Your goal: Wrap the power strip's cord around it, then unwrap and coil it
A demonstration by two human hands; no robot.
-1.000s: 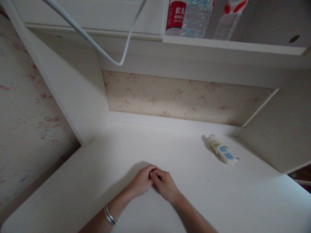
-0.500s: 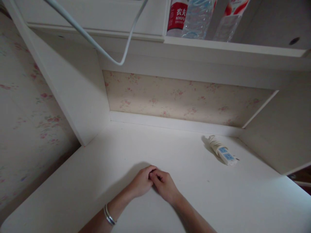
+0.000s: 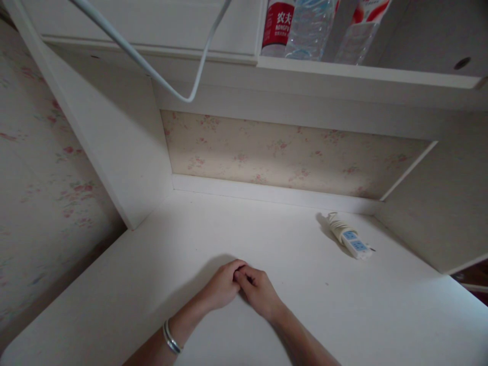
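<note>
Well forward of the desk's point(image 3: 366, 315) back edge, the left hand point(image 3: 223, 285) and right hand point(image 3: 261, 292) are clasped, fingers curled closed against each other. Toward the back right corner, apart from both hands, lies a power strip point(image 3: 355, 245), its cord point(image 3: 340, 229) wound around the end nearer the back edge.

White desk point(image 3: 114, 300), floral wallpaper point(image 3: 240, 152), shelf point(image 3: 362, 72) above, dim light, perhaps brown wood point(image 3: 473, 275) far right

Cord-wrapped power strip point(image 3: 355, 244) aslant on white tabletop point(image 3: 247, 229)
</note>
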